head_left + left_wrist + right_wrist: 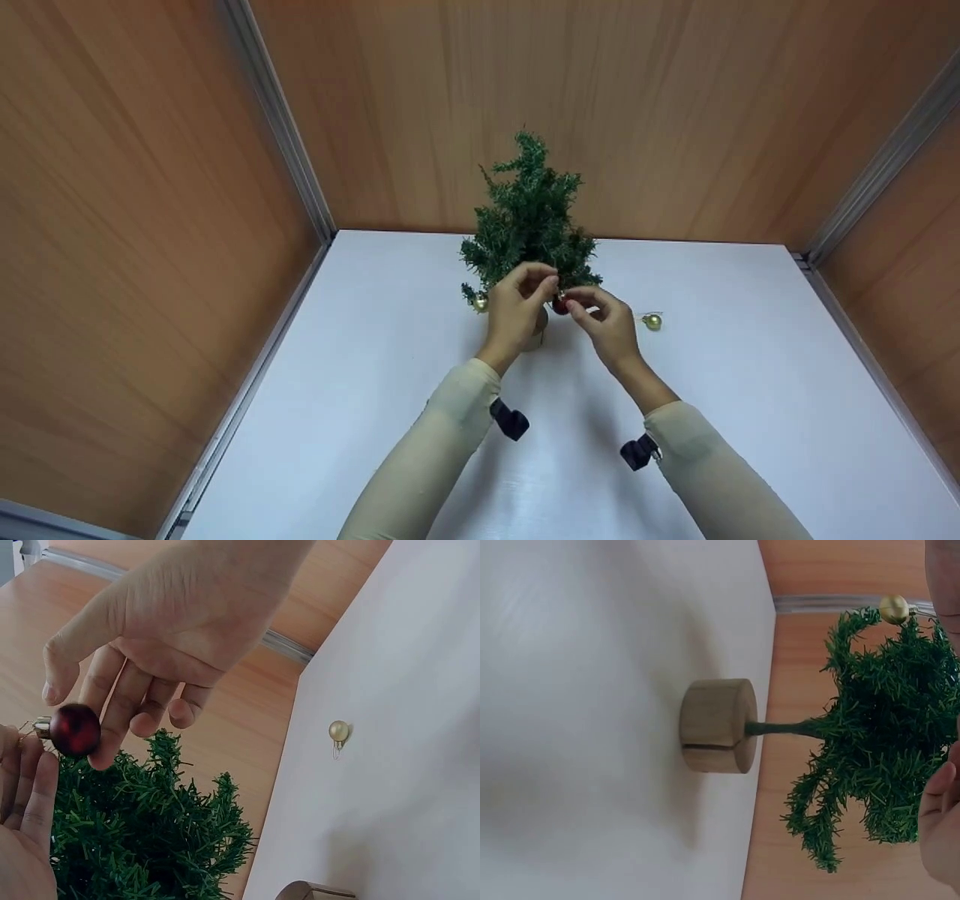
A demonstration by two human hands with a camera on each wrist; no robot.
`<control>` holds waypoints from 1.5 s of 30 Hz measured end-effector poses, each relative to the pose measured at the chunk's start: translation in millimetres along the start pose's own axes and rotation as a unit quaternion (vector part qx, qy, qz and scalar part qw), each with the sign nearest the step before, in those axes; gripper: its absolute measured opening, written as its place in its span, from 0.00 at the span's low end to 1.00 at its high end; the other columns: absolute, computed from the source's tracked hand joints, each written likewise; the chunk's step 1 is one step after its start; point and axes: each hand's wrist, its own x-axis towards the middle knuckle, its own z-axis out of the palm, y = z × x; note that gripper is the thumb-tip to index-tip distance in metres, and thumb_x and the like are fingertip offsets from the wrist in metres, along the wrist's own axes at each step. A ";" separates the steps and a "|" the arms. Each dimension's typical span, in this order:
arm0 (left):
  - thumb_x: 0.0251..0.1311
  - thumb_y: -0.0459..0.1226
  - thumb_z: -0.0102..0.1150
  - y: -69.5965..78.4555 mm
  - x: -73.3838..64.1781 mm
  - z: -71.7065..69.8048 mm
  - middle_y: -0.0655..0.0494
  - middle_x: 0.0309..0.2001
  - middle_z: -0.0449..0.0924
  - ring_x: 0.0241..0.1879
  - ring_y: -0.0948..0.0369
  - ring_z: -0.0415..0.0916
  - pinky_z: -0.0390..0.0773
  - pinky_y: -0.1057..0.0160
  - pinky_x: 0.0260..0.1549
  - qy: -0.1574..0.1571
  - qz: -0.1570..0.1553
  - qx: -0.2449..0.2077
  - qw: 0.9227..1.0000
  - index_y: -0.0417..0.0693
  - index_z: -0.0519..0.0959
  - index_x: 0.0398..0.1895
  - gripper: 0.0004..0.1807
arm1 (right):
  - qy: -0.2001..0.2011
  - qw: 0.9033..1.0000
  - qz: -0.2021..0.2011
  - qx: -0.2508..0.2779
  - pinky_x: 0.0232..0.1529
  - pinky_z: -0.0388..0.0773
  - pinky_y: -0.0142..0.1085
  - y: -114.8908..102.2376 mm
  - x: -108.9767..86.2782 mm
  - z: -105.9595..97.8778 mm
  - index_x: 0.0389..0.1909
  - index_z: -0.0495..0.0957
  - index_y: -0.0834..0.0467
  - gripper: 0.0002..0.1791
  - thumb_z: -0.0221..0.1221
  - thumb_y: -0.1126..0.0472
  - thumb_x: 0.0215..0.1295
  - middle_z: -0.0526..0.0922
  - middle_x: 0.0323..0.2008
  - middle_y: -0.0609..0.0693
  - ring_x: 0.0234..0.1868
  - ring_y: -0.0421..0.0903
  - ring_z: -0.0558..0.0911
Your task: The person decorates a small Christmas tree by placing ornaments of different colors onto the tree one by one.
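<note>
A dark red Christmas bauble (75,730) with a gold cap hangs between both hands at the front of a small green artificial tree (531,210). My left hand (514,311) pinches the bauble's thin wire loop at the cap end. The thumb and forefinger of my right hand (613,330) hold the ball itself, as the left wrist view shows; its other fingers are loosely bent. In the right wrist view, only parts of both hands show at the right edge, and the bauble is hidden there.
The tree stands on a round wooden base (712,727) on the white table (360,390). One gold bauble (894,609) hangs on its lower left branch. Another gold bauble (652,322) with a wire loop lies on the table to the right. Wood-grain panels (600,112) enclose the table.
</note>
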 end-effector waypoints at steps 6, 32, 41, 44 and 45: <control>0.57 0.32 0.57 3.0 -1.2 -0.1 0.50 0.30 0.78 0.28 0.58 0.74 0.74 0.63 0.28 -0.001 -0.023 -0.004 1.000 0.39 0.78 0.36 0.06 | -0.018 1.000 0.011 -0.006 0.37 0.72 0.34 -7.2 5.5 -2.0 0.42 0.78 0.62 0.12 0.55 0.58 0.63 0.79 0.39 0.52 0.39 0.46 0.74; 0.58 0.34 0.57 2.8 -2.7 -0.4 0.50 0.33 0.79 0.30 0.56 0.76 0.74 0.65 0.28 -0.013 -0.056 -0.020 0.998 0.40 0.78 0.37 0.07 | -0.045 0.998 -0.011 0.037 0.30 0.70 0.32 1.8 28.2 -4.0 0.34 0.80 0.62 0.07 0.59 0.61 0.59 0.80 0.31 0.53 0.32 0.48 0.76; 0.57 0.34 0.57 -0.5 -2.3 -2.2 0.49 0.31 0.79 0.30 0.55 0.76 0.74 0.65 0.28 -0.017 -0.065 -0.006 0.998 0.39 0.78 0.36 0.06 | -0.041 0.998 0.007 0.046 0.33 0.73 0.31 -16.3 25.7 -5.4 0.34 0.78 0.67 0.07 0.58 0.65 0.60 0.79 0.32 0.58 0.32 0.52 0.75; 0.57 0.36 0.58 -12.4 -0.3 -1.3 0.53 0.31 0.79 0.29 0.57 0.75 0.74 0.65 0.27 -0.024 -0.069 -0.002 0.997 0.43 0.79 0.36 0.06 | -0.042 0.998 0.010 0.054 0.34 0.74 0.32 -15.8 26.2 -5.8 0.34 0.78 0.67 0.07 0.58 0.65 0.60 0.79 0.32 0.58 0.33 0.51 0.76; 0.57 0.38 0.58 -16.9 0.5 -0.7 0.55 0.30 0.79 0.29 0.58 0.76 0.75 0.65 0.28 -0.026 -0.071 0.002 0.997 0.45 0.79 0.36 0.07 | -0.042 0.997 0.010 0.056 0.35 0.74 0.32 -15.8 26.5 -5.9 0.34 0.78 0.67 0.07 0.58 0.65 0.60 0.79 0.32 0.58 0.33 0.51 0.76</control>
